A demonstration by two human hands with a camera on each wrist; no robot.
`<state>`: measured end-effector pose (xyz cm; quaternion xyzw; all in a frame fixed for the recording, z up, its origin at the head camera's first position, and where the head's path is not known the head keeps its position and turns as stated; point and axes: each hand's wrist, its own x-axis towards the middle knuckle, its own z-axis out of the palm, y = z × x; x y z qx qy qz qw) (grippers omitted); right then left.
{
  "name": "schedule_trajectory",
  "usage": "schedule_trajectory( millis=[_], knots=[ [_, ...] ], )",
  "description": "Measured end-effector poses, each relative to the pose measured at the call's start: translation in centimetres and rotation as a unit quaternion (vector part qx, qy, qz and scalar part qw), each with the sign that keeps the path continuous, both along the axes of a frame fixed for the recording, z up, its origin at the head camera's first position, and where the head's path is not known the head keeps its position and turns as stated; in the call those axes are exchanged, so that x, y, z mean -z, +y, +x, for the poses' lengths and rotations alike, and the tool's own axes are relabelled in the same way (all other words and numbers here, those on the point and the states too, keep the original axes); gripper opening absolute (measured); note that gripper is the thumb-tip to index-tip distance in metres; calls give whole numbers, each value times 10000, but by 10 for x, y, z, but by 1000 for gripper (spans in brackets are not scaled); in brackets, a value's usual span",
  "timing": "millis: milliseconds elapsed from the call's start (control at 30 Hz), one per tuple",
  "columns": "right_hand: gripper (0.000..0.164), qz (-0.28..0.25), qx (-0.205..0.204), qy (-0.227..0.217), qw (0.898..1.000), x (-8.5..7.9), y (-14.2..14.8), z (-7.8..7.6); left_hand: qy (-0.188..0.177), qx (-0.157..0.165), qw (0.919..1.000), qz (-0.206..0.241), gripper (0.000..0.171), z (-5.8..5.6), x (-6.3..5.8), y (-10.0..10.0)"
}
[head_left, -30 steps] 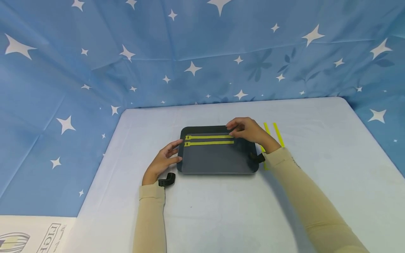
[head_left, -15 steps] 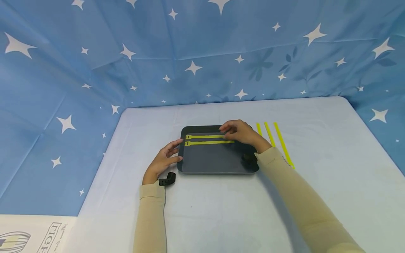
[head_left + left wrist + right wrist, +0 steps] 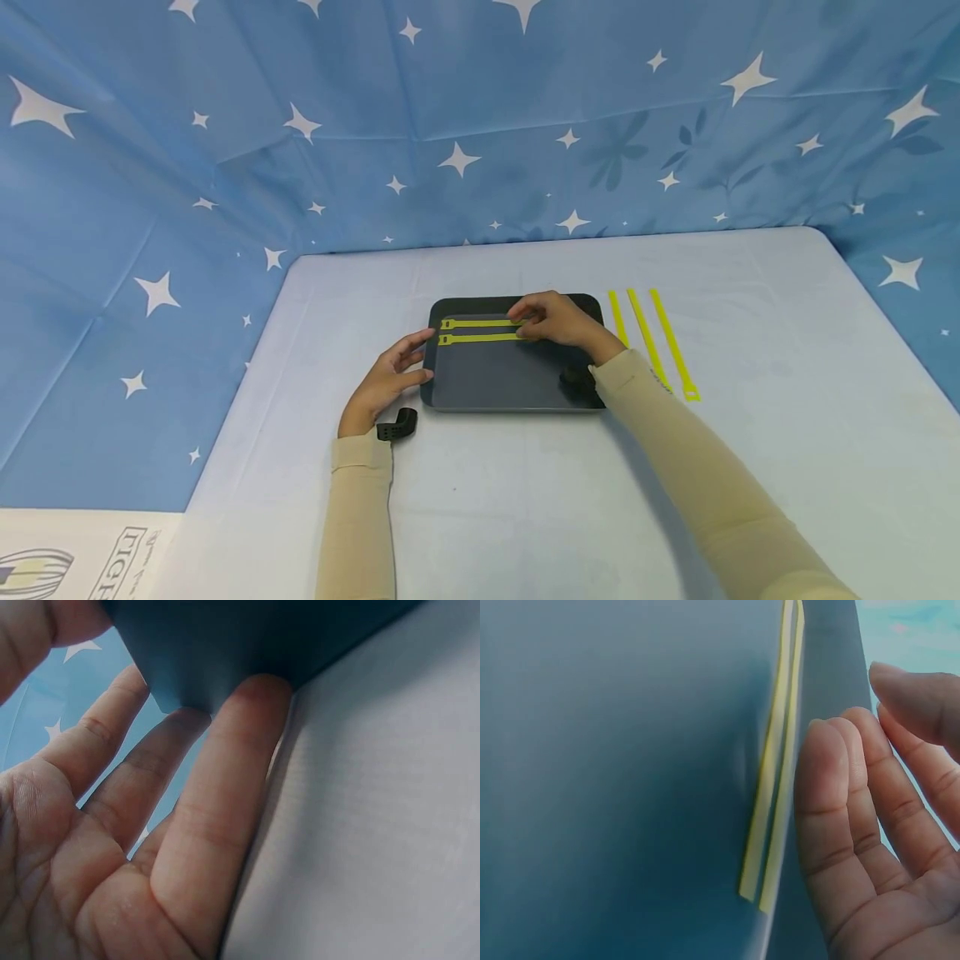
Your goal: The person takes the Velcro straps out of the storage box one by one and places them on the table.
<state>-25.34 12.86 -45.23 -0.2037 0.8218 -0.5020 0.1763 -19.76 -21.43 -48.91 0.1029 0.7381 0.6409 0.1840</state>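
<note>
Two yellow cable ties with slotted heads, an upper tie (image 3: 476, 323) and a lower tie (image 3: 476, 339), lie side by side along the back of a dark grey tray (image 3: 502, 379). My left hand (image 3: 385, 381) touches the tray's left side with extended fingers; the left wrist view shows fingertips against its outer wall. Over the ties' right part hovers my right hand (image 3: 558, 321), hiding their tail ends in the head view. In the right wrist view its fingers (image 3: 821, 772) are loosely bent beside the ties, with nothing between them and the thumb.
Three more yellow cable ties, a left tie (image 3: 618, 317), a middle tie (image 3: 647, 333) and a right tie (image 3: 675, 346), lie right of the tray on the white tablecloth (image 3: 480, 500). A blue star-patterned curtain (image 3: 480, 108) hangs behind the table.
My right hand has moved left over the tray along the ties, uncovering more of the ties lying on the table. My left hand has stayed at the tray's left side.
</note>
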Motion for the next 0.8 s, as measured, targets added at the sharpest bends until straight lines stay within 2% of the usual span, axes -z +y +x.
schedule_trajectory(
  millis=[333,500,800],
  knots=[
    [30,339,-12,41,9994,6,-11,-3,5,29,9999,101,75,0,0,0],
    [24,595,56,275,9978,9,-16,-5,16,29,10000,25,75,0,-1,0],
    [11,1048,220,406,9934,11,-21,-4,-28,-6,10000,-7,74,-1,0,1]
  ],
)
